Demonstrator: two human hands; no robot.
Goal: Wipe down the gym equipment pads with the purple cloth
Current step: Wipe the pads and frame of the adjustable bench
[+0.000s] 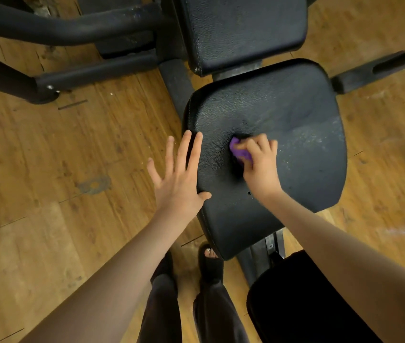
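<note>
Head view: worn wooden plank floor, scuffed and stained, under a black gym machine. Black tubular frame across the upper left; black textured back pad at top centre; just below it the wide black seat pad, dusty with pale specks on its right half. Below, dark trouser legs and one dark open-toed sandal on the floor.

Left hand flat and spread, fingers straight, laid over the seat pad's left edge, thumb on the pad, holding nothing. Right hand near the pad's middle, fingers curled round the bunched purple cloth, pressing it against the pad surface.
</note>
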